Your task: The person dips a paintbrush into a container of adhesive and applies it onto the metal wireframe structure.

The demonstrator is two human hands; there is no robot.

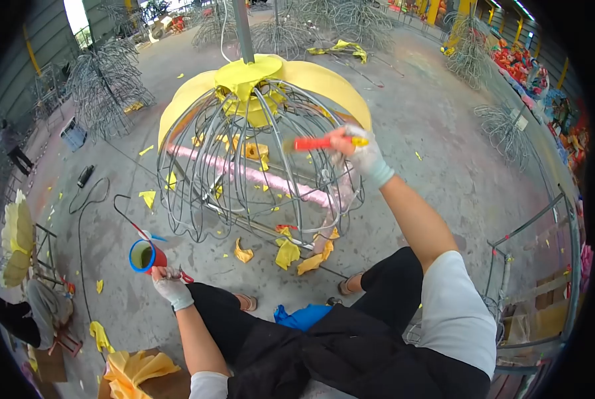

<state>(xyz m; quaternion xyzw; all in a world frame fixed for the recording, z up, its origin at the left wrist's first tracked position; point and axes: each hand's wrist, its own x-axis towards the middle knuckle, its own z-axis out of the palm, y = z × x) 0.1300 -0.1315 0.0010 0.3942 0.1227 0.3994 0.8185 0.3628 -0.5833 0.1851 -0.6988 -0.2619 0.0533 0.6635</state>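
A wire dome frame (244,179) stands in front of me, with a yellow cap (249,74) and yellow cloth panels (327,93) over its back. My right hand (360,156), in a pale glove, is closed around a paintbrush (314,143) with a red handle. The brush's bristles point left and appear in front of the wires; whether they touch is unclear. My left hand (171,287), also gloved, grips a red cup (156,259) with a blue rim and something dull green inside. A small red curved piece (187,276) shows beside the left fingers.
Yellow cloth scraps (287,253) lie on the concrete floor around the frame. A black cable (81,266) runs along the left. More wire frames (101,86) stand behind. A metal rack (530,286) is at right, a cardboard box (154,382) with yellow cloth at lower left.
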